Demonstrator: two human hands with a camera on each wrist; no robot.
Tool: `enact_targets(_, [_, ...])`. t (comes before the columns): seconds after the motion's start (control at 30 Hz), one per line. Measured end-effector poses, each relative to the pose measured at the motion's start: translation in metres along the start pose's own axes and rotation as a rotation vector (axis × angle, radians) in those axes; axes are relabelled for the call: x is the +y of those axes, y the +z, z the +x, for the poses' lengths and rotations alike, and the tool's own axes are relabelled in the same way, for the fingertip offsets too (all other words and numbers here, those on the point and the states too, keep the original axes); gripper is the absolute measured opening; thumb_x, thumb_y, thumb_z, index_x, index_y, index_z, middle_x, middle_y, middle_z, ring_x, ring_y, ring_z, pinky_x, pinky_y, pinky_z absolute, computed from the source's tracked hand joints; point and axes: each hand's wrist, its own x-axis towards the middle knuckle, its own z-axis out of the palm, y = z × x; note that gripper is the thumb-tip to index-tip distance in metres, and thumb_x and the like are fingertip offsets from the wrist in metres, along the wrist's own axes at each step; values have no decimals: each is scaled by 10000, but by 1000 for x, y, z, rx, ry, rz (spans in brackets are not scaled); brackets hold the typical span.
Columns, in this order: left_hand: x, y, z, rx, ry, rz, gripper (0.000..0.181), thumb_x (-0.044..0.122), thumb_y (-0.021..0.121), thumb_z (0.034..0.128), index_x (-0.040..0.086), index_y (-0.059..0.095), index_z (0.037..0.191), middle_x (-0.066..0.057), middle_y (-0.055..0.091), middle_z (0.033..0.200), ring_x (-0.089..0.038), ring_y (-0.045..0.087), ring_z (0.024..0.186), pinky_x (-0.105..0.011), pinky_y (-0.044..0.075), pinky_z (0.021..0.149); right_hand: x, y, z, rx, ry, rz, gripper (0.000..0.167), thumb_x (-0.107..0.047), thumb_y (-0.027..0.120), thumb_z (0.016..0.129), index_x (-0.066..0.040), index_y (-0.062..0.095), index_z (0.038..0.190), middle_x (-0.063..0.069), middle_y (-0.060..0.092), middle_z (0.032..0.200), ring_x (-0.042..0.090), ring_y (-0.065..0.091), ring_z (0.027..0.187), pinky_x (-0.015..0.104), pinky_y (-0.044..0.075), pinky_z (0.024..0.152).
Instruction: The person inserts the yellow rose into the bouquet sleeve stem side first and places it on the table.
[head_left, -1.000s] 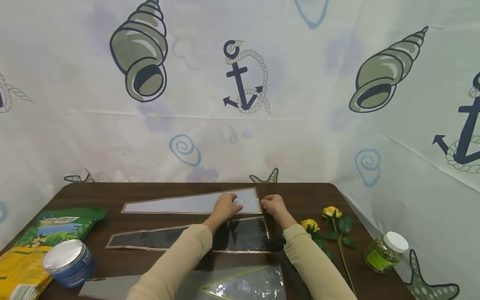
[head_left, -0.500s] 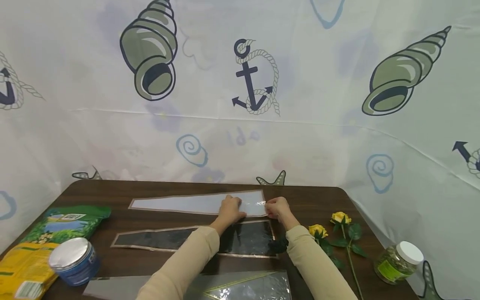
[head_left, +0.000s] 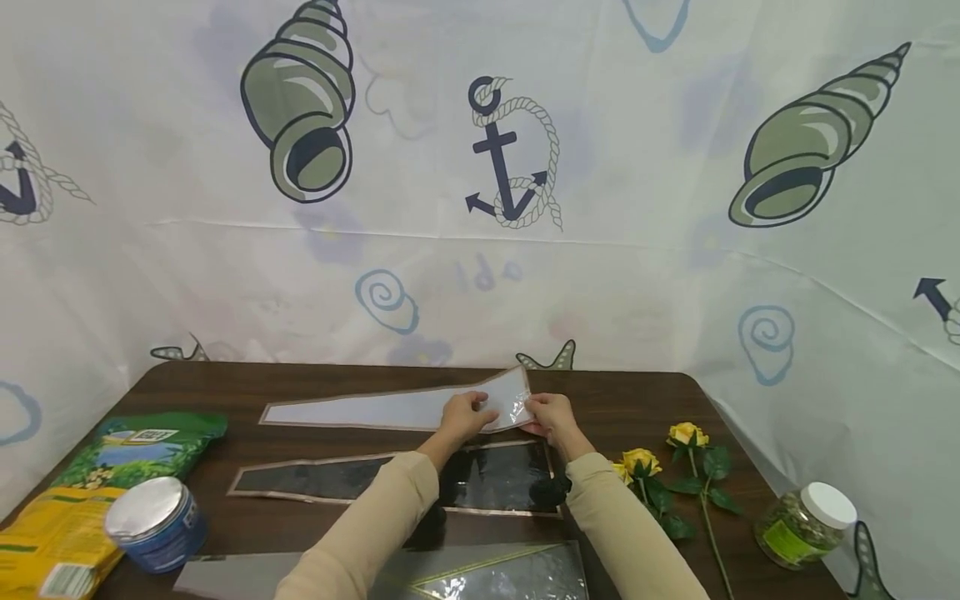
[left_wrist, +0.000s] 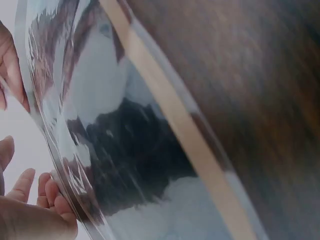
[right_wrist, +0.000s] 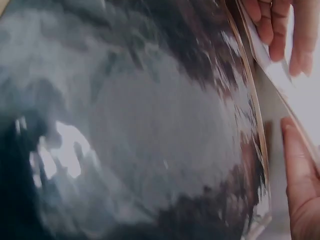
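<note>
A white tapered panel with a brown border (head_left: 397, 409) lies at the table's back, its wide right end raised and bent. My right hand (head_left: 553, 417) pinches that end near its lower right corner. Over the panel, my left hand (head_left: 462, 417) has its thumb and fingers apart. In the left wrist view my left hand (left_wrist: 37, 215) shows loosely bent fingers beside the edge of a glossy dark panel (left_wrist: 130, 150). The right wrist view has part of my right hand (right_wrist: 304, 200) against the white sheet's edge; its other fingers are hidden.
The dark tapered panel (head_left: 495, 482) and a grey sheet with a clear pouch (head_left: 517, 575) lie nearer me. At left are a green-yellow bag (head_left: 112, 467) and a blue tin (head_left: 157, 533); at right, yellow roses (head_left: 686, 434) and a white-lidded jar (head_left: 798, 529).
The white panel's right end has risen from the table, with my right hand gripping it. Both hands earlier hovered near that end; the left came down onto the panel, then its fingers spread slightly.
</note>
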Motion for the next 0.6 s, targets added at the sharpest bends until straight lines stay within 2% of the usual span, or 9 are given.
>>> enact_targets(0.07, [5, 0, -2, 2, -55, -43, 392, 225, 704, 832, 23, 640, 1162, -183, 655, 1083, -327, 588, 1022, -415, 461, 878, 1, 1, -1, 3, -13, 70, 268, 28, 514, 916, 174, 528, 1139, 100, 598, 782, 146, 617, 645, 275, 551, 574])
enact_targets(0.13, [10, 2, -3, 11, -111, -71, 390, 263, 695, 845, 76, 644, 1184, -146, 655, 1122, -309, 578, 1056, -426, 432, 897, 2, 3, -2, 6, -26, 110, 258, 23, 523, 915, 174, 529, 1124, 106, 607, 790, 160, 621, 675, 283, 552, 581])
enact_targets(0.23, [14, 5, -4, 42, -155, -81, 380, 313, 692, 846, 135, 658, 1179, -95, 663, 1143, -291, 574, 1067, -463, 378, 876, 5, 5, -3, 13, -50, 128, 243, 3, 533, 916, 162, 541, 1099, 114, 614, 816, 173, 629, 703, 287, 554, 593])
enact_targets(0.43, [18, 13, -6, 127, -201, -97, 339, 344, 723, 814, 186, 698, 1113, -21, 697, 1093, -265, 585, 1043, -476, 305, 831, 8, 10, -2, 14, -92, 154, 176, 0, 545, 908, 135, 549, 1022, 96, 596, 814, 157, 631, 685, 272, 550, 584])
enact_targets(0.6, [20, 16, -7, 193, -202, -83, 231, 311, 735, 798, 212, 739, 1007, 19, 724, 998, -259, 607, 999, -472, 313, 806, 9, 12, -1, 15, -114, 164, 130, 2, 558, 902, 113, 558, 970, 71, 584, 798, 139, 617, 667, 267, 545, 570])
